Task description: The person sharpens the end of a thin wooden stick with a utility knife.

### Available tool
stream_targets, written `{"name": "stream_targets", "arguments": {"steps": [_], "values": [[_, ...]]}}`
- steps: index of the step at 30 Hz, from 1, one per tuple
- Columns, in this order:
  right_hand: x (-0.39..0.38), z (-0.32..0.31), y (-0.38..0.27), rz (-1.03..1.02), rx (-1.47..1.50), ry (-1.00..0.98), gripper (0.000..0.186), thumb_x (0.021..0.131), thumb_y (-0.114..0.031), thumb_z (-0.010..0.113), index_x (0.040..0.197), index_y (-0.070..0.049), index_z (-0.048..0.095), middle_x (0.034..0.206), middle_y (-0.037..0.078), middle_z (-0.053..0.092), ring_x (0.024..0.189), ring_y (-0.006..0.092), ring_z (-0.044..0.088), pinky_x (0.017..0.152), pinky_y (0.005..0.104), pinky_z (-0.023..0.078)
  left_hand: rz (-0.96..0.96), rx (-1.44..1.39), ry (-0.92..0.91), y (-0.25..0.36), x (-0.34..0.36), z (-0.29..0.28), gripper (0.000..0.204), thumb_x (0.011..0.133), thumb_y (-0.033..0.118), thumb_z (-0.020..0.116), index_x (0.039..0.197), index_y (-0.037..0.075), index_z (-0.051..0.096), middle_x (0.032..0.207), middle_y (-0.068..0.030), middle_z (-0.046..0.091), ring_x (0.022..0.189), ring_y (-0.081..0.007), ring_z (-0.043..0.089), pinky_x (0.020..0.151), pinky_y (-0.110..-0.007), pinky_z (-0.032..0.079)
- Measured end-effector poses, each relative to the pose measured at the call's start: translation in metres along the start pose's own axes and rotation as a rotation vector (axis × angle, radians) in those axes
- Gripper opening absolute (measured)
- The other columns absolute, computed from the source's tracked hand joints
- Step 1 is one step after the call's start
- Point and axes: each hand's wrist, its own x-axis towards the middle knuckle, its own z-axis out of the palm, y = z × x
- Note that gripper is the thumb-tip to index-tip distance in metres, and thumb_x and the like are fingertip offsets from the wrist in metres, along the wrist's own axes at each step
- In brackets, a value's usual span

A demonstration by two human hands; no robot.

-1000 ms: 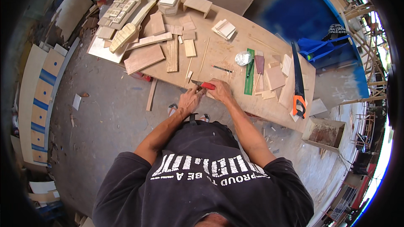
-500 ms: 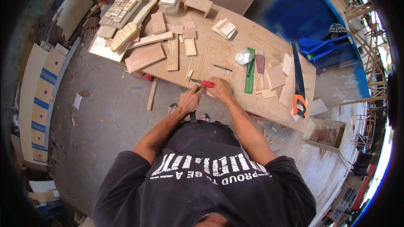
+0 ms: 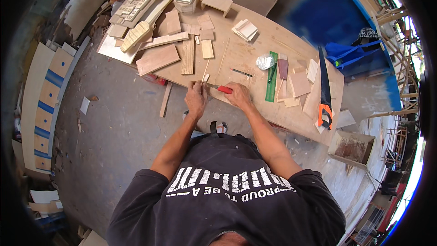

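Head view: red-handled knife [image 3: 225, 89] juts left from right grip [image 3: 239, 94].

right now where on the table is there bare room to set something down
The table is bare between the right hand and green ruler, and along its near edge below the ruler. Crowded: the left end, with wood pieces, and left of the saw.

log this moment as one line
left hand: near small wood piece | right hand: gripping red-handled knife | handsaw: lying on table, right side
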Motion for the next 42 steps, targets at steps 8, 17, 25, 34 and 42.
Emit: {"name": "stream_targets", "arguments": {"steps": [8,17,25,34,42], "values": [[-0.001,-0.004,-0.006,0.010,0.005,0.000,0.020,0.076,-0.021,0.070,0.093,-0.012,0.074,0.093,0.010,0.070,0.089,0.0359,0.067,0.078,0.0444,0.054,-0.144,0.035,-0.018,0.012,0.006,0.009,0.017,0.091,0.021,0.066,0.100,0.007,0.068,0.099,-0.0125,0.066,0.085,-0.0362,0.067,0.073,-0.047,0.052],[0.003,-0.001,-0.003,0.012,0.022,-0.023,0.020,0.076,-0.024,0.070,0.093,-0.013,0.074,0.093,0.011,0.071,0.089,0.0361,0.068,0.078,0.0456,0.054,-0.084,-0.130,-0.010,0.013,-0.041,0.033,0.020,0.085,0.015,0.071,0.103,0.008,0.076,0.088,-0.0132,0.068,0.079,-0.0317,0.068,0.071,-0.040,0.052],[0.001,-0.001,-0.002,0.001,0.004,-0.016,0.021,0.081,-0.030,0.070,0.094,-0.015,0.074,0.094,0.011,0.071,0.090,0.0364,0.068,0.078,0.0455,0.054,-0.069,-0.175,-0.075,0.025,-0.043,0.038,0.021,0.087,0.017,0.071,0.102,0.005,0.076,0.087,-0.0145,0.068,0.077,-0.0324,0.067,0.070,-0.040,0.052],[0.000,-0.002,-0.003,0.012,0.032,0.002,0.022,0.080,-0.029,0.069,0.096,-0.015,0.076,0.096,0.012,0.071,0.092,0.0374,0.067,0.080,0.0461,0.054,-0.072,-0.211,-0.111,0.030,-0.039,0.036,0.022,0.086,0.017,0.071,0.101,0.002,0.076,0.085,-0.0165,0.068,0.076,-0.0322,0.067,0.070,-0.040,0.051],[0.000,0.000,0.007,-0.020,0.014,-0.007,0.022,0.078,-0.027,0.070,0.097,-0.017,0.075,0.097,0.010,0.071,0.091,0.0358,0.067,0.080,0.0444,0.054,-0.224,0.022,-0.146,0.022,-0.018,0.011,0.052,0.080,0.027,0.079,0.125,0.006,0.064,0.114,-0.0176,0.063,0.105,-0.0349,0.062,0.085,-0.046,0.050]]}}
